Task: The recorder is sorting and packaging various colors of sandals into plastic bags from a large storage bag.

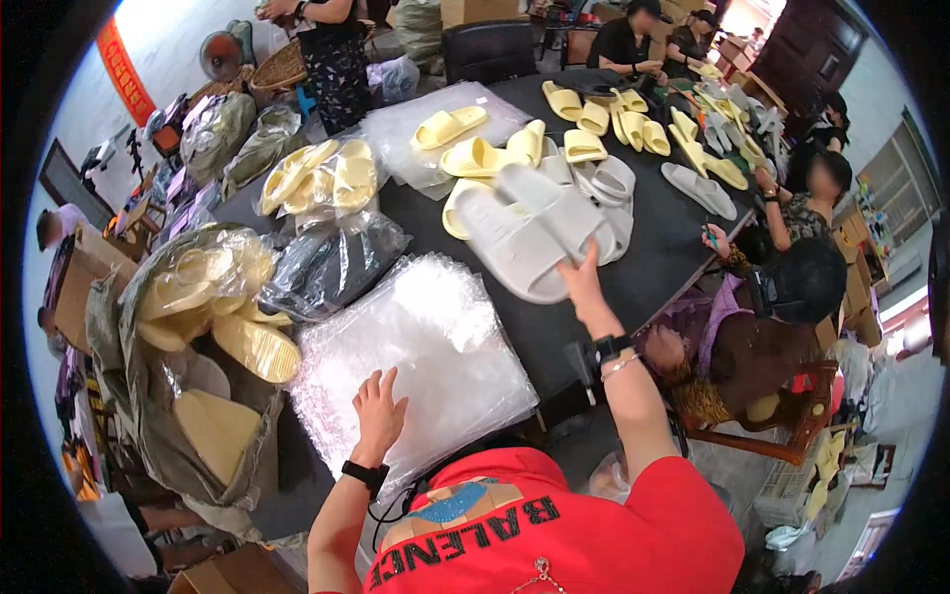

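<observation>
My right hand (588,295) grips a pair of light grey slide sandals (520,233) by the near side, holding them above the dark table. The pair is slightly blurred, and part of my grip is hidden. My left hand (380,414) is open with fingers spread, on or just over a stack of clear plastic bags (435,337); whether it touches them I cannot tell. Just beyond the held pair lie more grey slides (606,183) and pale yellow slides (475,158), some resting on another pile of clear bags (391,129).
On my left stands an open woven sack (129,406) full of bagged yellow slides (203,297). Dark bagged footwear (332,262) lies beside it. Several people sit around the table's far and right sides, near a wooden chair (792,436). More slides spread along the table's right end.
</observation>
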{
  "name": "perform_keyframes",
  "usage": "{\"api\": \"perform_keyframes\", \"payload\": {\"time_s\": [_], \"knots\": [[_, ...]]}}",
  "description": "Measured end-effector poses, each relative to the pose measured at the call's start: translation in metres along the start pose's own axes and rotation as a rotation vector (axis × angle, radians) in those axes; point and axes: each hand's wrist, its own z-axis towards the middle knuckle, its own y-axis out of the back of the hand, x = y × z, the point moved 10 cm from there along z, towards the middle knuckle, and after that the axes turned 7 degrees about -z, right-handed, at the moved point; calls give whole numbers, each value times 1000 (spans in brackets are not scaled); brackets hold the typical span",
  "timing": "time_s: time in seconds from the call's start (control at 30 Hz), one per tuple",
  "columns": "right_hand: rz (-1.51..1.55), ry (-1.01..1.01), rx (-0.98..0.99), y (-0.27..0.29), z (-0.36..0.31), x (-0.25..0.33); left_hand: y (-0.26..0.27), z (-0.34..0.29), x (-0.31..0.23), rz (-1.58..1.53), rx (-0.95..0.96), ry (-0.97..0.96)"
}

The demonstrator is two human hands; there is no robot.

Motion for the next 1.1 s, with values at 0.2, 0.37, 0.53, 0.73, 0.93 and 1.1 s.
{"api": "perform_keyframes", "payload": {"time_s": [0.2,0.37,0.53,0.73,0.93,1.1], "knots": [[-695,147,490,-96,-61,-10,-23,-33,50,182,85,125],[-751,216,503,-128,-126,-73,-43,-28,62,190,140,-2],[-767,132,445,-119,-142,-73,-12,-32,77,128,-27,58],[-644,162,489,-126,-133,-69,59,-103,199,-328,-587,793],[-684,-37,546,-155,-137,-83,42,-94,209,-753,-517,729],[-838,-16,582,-171,-144,-81,33,-87,238,-692,-509,609]]}}
